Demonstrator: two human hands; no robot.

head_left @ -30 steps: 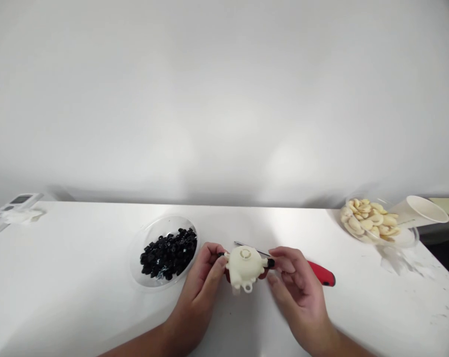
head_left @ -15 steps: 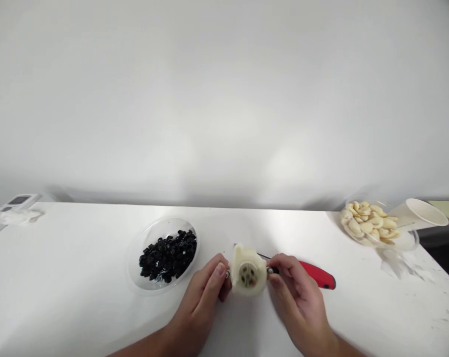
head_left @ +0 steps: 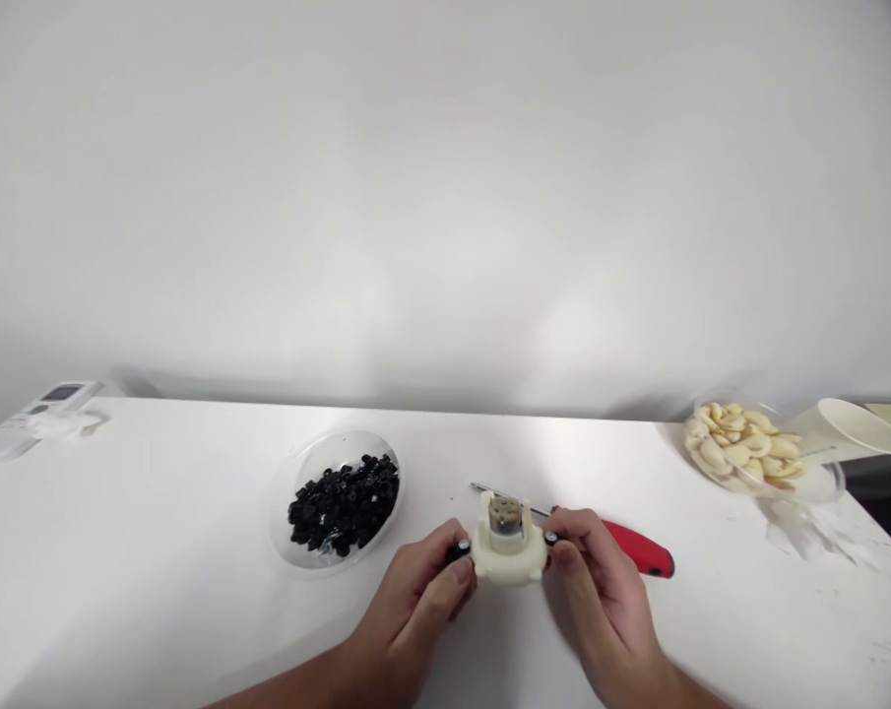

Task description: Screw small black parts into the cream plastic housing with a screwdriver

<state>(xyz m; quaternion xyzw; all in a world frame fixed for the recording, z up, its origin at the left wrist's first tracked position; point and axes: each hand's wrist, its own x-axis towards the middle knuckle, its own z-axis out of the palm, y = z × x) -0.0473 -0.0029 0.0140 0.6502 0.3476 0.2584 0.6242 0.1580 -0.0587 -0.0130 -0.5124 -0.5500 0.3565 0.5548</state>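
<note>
Between my two hands is a cream plastic motor housing (head_left: 509, 561) with a small metal motor (head_left: 505, 516) standing up in its middle. My left hand (head_left: 415, 606) pinches the housing's left side, where a black piece with a shiny screw-like centre (head_left: 463, 547) shows between thumb and finger. On the other side, my right hand (head_left: 605, 601) grips a similar black piece (head_left: 551, 539). A screwdriver (head_left: 641, 549) with a red handle lies on the table behind my right hand, its metal shaft reaching left past the housing. My fingertips under the housing are hidden.
Left of my hands stands a clear round container (head_left: 286, 547) of small black parts (head_left: 346, 502). Another container at the back right holds flat cream-coloured pieces (head_left: 747, 448), with a white paper cup (head_left: 848, 433) tilted in it. A white remote control (head_left: 38, 418) lies far left. A wall backs the table.
My hands have tipped the motor housing: its round motor end faced me and now points upward. The view has shifted slightly. Both hands keep their hold.
</note>
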